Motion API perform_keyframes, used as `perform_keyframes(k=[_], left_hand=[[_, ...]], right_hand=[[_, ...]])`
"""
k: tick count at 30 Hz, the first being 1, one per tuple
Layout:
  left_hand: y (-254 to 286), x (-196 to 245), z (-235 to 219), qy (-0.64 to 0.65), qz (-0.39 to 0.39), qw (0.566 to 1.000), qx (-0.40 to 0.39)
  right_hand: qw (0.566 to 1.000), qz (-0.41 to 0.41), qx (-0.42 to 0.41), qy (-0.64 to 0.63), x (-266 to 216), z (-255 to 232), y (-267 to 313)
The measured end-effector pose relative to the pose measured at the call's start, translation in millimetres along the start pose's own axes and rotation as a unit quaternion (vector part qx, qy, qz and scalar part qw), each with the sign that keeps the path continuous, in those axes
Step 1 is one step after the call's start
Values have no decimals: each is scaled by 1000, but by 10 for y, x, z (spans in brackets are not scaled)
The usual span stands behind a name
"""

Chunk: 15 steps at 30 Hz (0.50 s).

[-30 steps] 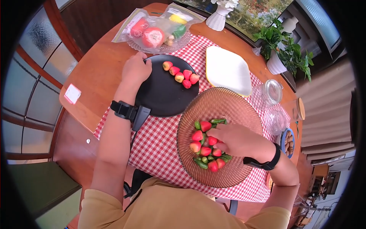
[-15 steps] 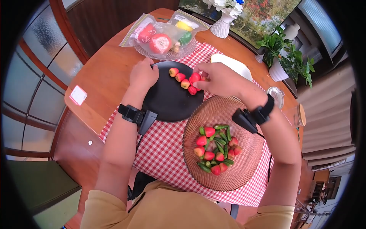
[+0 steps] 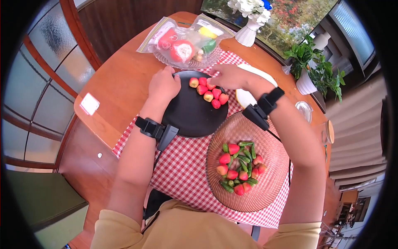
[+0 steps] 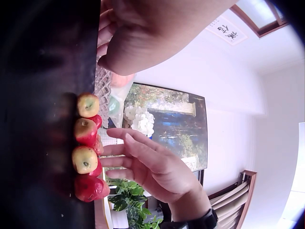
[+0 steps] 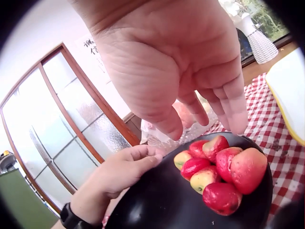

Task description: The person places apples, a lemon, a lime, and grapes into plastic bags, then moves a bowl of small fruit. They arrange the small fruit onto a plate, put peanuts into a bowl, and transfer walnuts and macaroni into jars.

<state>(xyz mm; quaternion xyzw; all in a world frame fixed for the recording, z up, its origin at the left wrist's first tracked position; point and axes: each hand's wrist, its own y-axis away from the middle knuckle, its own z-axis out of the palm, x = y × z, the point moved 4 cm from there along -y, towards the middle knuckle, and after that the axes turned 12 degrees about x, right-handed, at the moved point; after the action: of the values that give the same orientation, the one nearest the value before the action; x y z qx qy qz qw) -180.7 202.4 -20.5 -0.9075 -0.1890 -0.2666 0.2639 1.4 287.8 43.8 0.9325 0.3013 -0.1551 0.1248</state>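
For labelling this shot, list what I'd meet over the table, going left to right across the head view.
White card, left hand, black plate, ribbed amber dish, clear jar, tan-lidded jar.

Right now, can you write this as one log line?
left hand: holds rim of black plate | right hand: empty, fingers extended near red fruits on plate | brown dish: more red fruits, green vegetables

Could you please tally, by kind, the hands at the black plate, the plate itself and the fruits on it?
Small rounded red-and-yellow fruits: 8
Round black plate: 1
Bare left hand and right hand: 2
Total: 11
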Motion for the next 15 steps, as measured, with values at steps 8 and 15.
perform_keyframes(k=[8,15], left_hand=[[-21,-39,57,8,-9,1000,-4],[-42,118,-76,7,73,993,93]], right_hand=[[983,-78,96,-135,-76,-443,1084],[986,-162,32,29,213,-140,2102]])
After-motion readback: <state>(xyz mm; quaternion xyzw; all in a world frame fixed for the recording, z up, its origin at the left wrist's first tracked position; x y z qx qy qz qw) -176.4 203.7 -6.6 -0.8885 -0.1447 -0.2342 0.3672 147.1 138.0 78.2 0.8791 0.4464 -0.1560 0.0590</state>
